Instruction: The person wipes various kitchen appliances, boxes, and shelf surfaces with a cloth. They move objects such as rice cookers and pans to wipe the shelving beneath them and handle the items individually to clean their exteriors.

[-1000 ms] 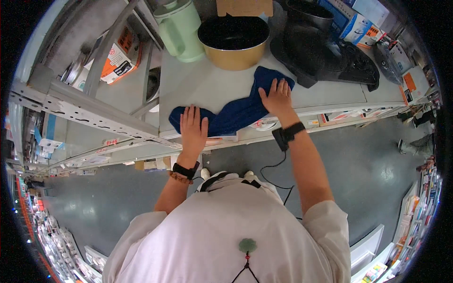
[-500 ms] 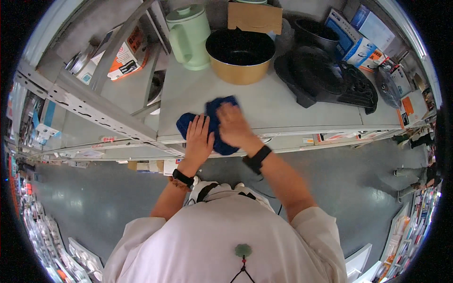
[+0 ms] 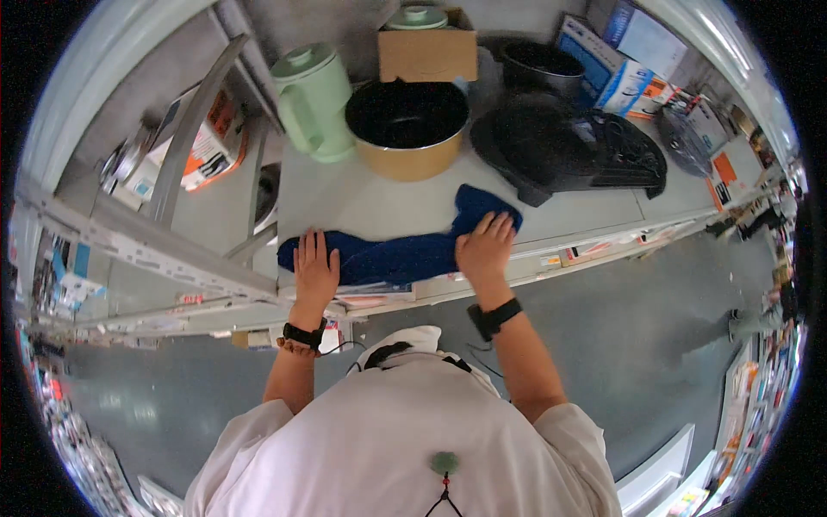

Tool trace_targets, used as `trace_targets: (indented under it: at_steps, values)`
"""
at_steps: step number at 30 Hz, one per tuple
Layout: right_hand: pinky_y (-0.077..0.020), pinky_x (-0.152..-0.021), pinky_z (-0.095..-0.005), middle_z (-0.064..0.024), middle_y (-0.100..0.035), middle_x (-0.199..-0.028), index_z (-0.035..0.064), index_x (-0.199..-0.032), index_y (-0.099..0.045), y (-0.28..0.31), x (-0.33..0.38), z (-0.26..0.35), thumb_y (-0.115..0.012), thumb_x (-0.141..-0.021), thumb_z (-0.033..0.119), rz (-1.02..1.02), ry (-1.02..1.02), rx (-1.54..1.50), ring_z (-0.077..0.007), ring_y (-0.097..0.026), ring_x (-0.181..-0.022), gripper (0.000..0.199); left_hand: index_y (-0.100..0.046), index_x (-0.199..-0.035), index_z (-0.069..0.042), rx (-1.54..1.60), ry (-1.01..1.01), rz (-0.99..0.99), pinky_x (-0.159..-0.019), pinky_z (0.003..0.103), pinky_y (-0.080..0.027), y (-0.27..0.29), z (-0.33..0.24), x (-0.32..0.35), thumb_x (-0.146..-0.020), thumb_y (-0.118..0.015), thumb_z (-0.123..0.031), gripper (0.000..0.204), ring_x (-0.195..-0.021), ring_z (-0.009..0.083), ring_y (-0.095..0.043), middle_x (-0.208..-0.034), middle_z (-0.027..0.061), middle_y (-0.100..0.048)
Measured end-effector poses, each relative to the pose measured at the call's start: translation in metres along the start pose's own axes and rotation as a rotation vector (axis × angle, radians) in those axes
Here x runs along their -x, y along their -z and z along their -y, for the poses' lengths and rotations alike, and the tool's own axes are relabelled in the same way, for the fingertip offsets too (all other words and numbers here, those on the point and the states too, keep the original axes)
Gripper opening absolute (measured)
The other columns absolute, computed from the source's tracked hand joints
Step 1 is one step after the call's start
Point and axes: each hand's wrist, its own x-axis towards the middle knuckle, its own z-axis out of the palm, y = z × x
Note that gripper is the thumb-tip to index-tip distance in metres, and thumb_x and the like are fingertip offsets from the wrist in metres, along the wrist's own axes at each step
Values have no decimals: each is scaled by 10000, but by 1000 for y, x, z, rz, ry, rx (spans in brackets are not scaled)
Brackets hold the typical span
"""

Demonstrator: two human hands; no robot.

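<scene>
A dark blue cloth [image 3: 396,260] lies spread sideways along the front edge of a pale shelf [image 3: 370,207], part of it hanging over the edge. My left hand [image 3: 316,271] rests on the cloth's left end, palm down with the fingers stretched out. On its right part, my right hand [image 3: 485,252] presses down with fingers extended, below a corner that sticks up toward the back. Behind the cloth stands a yellow pot [image 3: 409,159] with a black inside. To the pot's left is a light green lidded pitcher [image 3: 314,108].
A black appliance part [image 3: 564,146] sits to the right, with a dark pot [image 3: 543,67] behind it. An open cardboard box [image 3: 428,56] stands at the back. Several boxes [image 3: 629,86] fill the far right. A metal shelf post [image 3: 146,246] slants along the left.
The bunched cloth has been spread out sideways. My hands have moved apart, the left one leftward and the right one rightward. The view has shifted slightly.
</scene>
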Motion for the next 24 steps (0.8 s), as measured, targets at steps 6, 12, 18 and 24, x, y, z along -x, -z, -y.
trace_targets:
  at_steps: [6,12,18,24]
  values:
    - [-236,-1133,-505,-233,-412,-1421,6,-1326,-493,23,33,36,-548,-820,255,-99,809,-565,-362,-355,-1351,566,-355,-1429,22,96,-186,192,-1127,550,-212,-24,-31,-32,-972,-472,-282,561,-1392,400,-268,-1502,217,-306]
    - [-249,-1144,-468,-219,-442,-1402,1,-1299,-508,18,34,22,-578,-815,219,-133,684,-622,-344,-395,-1327,535,-405,-1393,29,278,-335,215,-1150,495,-197,-11,-62,-29,-968,-449,-210,489,-1403,356,-278,-1497,200,-332]
    - [-287,-1135,-449,-193,-510,-1341,-29,-1248,-524,14,42,-49,-582,-821,110,-299,103,-307,-326,-448,-1285,453,-541,-1265,17,288,-490,230,-1120,509,-262,0,-67,-19,-925,-539,-191,398,-1330,363,-383,-1432,171,-430]
    - [-462,-829,-440,-170,-624,-972,-2,-1033,-596,36,49,-55,-645,-827,74,-370,18,-757,-383,-583,-937,225,-571,-1215,-15,502,-578,347,-1114,474,-302,17,-81,-2,-901,-602,-103,328,-1280,331,-453,-1359,131,-515]
